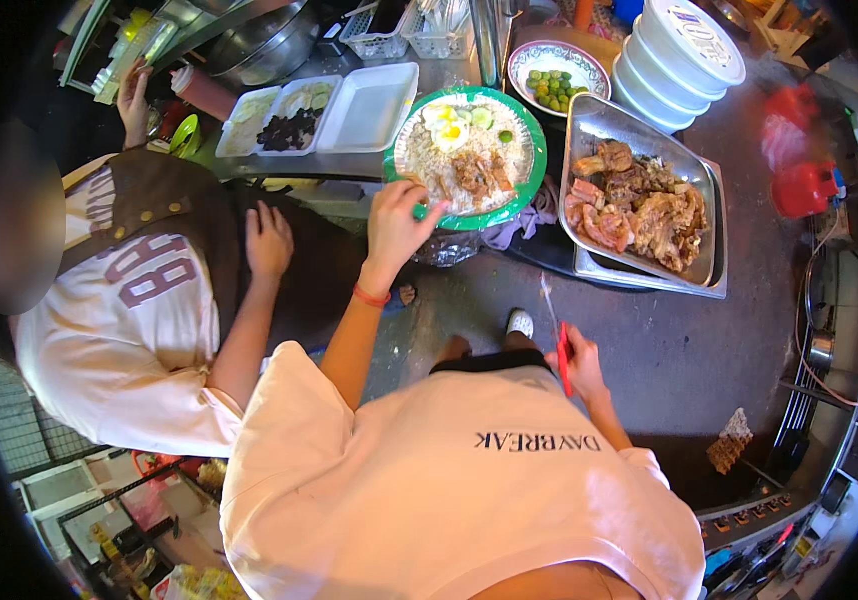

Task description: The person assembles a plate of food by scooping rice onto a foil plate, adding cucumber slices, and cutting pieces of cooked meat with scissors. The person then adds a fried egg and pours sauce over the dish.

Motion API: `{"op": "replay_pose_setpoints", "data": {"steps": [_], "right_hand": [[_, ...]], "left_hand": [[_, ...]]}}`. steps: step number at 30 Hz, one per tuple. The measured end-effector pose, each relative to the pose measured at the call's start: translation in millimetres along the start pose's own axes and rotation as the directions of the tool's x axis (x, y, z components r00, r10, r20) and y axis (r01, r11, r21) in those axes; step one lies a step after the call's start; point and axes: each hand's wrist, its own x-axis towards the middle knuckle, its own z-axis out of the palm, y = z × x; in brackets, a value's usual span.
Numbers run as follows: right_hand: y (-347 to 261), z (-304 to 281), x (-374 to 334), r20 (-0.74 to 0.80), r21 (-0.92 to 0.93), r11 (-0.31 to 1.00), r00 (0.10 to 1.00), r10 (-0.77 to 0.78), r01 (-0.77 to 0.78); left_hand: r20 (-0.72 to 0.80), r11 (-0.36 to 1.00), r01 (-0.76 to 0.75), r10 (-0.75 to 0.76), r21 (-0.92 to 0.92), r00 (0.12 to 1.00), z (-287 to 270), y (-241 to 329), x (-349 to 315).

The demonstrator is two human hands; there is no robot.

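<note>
A round plate with a green rim point(537, 150) holds rice point(427, 150), a fried egg point(451, 130), green slices and chopped brown meat point(479, 177). My left hand point(404, 225) is at the plate's near left edge, its fingers curled over the rim and the edge of the rice. What lies between those fingertips is hidden. Lower and to the right, my right hand point(581, 368) grips a red-handled knife point(564, 362); its narrow blade points up and away from me, blurred. Right of the plate, a metal tray point(589, 118) contains large pieces of browned meat point(639, 215).
Beside me on the left sits another person point(139, 290), one hand resting on a thigh, one raised. White foam boxes point(374, 105) stand left of the plate. Behind it are a bowl point(524, 58) of small green fruits and stacked white tubs point(674, 75). A red object point(804, 190) stands far right.
</note>
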Motion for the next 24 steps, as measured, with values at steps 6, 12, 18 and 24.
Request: {"op": "replay_pose_setpoints", "data": {"steps": [6, 12, 18, 24], "right_hand": [[-67.7, -5.0, 67.3, 0.255, 0.156, 0.988, 0.967, -0.023, -0.017], [-109.4, -7.1, 123.2, 0.472, 0.201, 0.978, 0.88, -0.055, -0.047], [-123.8, 14.8, 144.2, 0.369, 0.209, 0.973, 0.929, 0.012, -0.096], [-127.8, 26.0, 156.7, 0.325, 0.279, 0.854, 0.88, 0.346, -0.439]], "left_hand": [[0.124, 0.363, 0.434, -0.633, -0.824, 0.765, -35.5, 0.3, -25.4], [0.528, -0.343, 0.419, -0.351, -0.841, 0.773, -22.0, -12.2, 19.4], [0.642, -0.113, 0.64, -0.281, -0.76, 0.713, -4.8, -23.4, 44.5], [0.631, 0.072, 0.709, -0.397, -0.702, 0.666, 17.9, -34.5, 52.9]]}}
